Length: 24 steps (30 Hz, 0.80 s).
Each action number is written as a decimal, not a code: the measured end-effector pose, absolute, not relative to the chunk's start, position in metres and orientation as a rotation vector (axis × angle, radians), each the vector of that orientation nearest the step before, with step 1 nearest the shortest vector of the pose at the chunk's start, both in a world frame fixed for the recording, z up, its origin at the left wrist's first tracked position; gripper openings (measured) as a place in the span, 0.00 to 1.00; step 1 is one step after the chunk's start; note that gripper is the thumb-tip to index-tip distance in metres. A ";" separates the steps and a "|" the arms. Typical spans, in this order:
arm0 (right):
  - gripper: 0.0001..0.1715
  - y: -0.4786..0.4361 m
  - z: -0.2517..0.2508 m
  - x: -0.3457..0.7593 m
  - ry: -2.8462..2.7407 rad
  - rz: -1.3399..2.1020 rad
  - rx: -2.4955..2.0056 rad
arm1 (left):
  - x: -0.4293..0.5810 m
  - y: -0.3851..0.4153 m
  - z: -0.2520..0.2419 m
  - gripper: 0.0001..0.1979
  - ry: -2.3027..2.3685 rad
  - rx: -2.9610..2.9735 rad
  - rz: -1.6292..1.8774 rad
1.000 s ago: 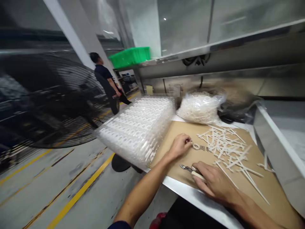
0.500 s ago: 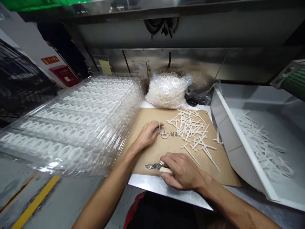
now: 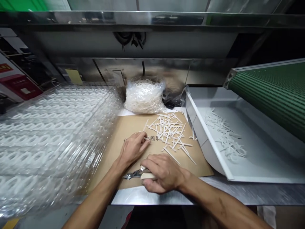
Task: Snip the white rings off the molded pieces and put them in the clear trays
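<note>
My left hand (image 3: 133, 147) rests low over the brown cardboard (image 3: 128, 122), its fingers curled around a thin white plastic piece (image 3: 145, 124). The stem of that piece sticks up past the fingertips; the rest is mostly hidden by the hand. My right hand (image 3: 164, 173) grips a pair of nippers (image 3: 148, 176) with pale handles, the pointed metal jaws aimed left, near my left wrist. Beyond the hands, a loose heap of white plastic sprue sticks (image 3: 170, 128) lies on the cardboard.
Stacked clear trays (image 3: 71, 127) of white rings stand at left. A clear bag (image 3: 145, 97) full of white pieces sits at the back. On the right, a grey-white bin (image 3: 262, 170) contains white parts, below a green conveyor belt (image 3: 274, 87). A metal table edge (image 3: 152, 196) runs along the front.
The view has swung to the right, showing more of the bin and the conveyor. My left fingers have closed over the white piece, hiding its ring. The right hand still grips the nippers.
</note>
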State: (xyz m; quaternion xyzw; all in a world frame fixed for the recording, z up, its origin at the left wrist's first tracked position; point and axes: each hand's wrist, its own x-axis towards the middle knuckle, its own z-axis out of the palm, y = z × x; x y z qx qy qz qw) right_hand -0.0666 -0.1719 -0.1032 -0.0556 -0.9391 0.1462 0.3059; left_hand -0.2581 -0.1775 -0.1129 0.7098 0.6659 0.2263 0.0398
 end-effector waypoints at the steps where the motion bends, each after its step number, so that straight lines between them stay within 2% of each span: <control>1: 0.17 -0.171 -0.103 -0.066 -2.490 0.385 -0.148 | -0.259 -0.178 -0.113 0.06 2.073 2.174 0.673; 9: 0.13 -0.173 -0.107 -0.067 -2.526 0.424 -0.179 | -0.267 -0.181 -0.112 0.06 2.248 2.165 0.685; 16: 0.11 -0.169 -0.104 -0.065 -2.349 0.712 -0.404 | -0.272 -0.181 -0.108 0.07 2.058 2.143 0.982; 21: 0.09 -0.169 -0.099 -0.065 -2.244 0.865 -0.540 | -0.271 -0.186 -0.105 0.06 2.009 2.008 1.058; 24: 0.09 -0.167 -0.098 -0.064 -2.206 0.918 -0.606 | -0.272 -0.187 -0.105 0.12 2.008 1.920 1.173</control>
